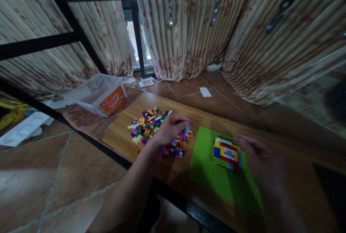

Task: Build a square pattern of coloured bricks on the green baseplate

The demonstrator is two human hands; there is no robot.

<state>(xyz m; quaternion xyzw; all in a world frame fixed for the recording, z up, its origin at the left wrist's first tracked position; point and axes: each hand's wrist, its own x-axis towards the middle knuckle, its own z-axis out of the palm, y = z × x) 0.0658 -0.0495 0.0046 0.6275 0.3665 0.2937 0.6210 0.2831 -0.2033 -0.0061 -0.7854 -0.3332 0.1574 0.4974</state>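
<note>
My left hand point(172, 127) pinches a long light-blue toy brick point(187, 129) between thumb and fingers, above the right side of a pile of loose toy bricks point(147, 124) in many colours. My right hand point(261, 159) is beside the right edge of a built block of bricks point(227, 153), its fingers curled together. Whatever those fingers may hold is hidden. Rings of yellow, red, blue and white bricks make up the block, which sits on a green studded baseplate point(207, 175).
The wooden board point(150, 101) carries the bricks and baseplate. Beyond its left end stands a clear plastic box point(101, 92) with an orange label. A black metal frame point(108, 150) runs along the near side and overhead. Striped curtains point(186, 38) hang behind.
</note>
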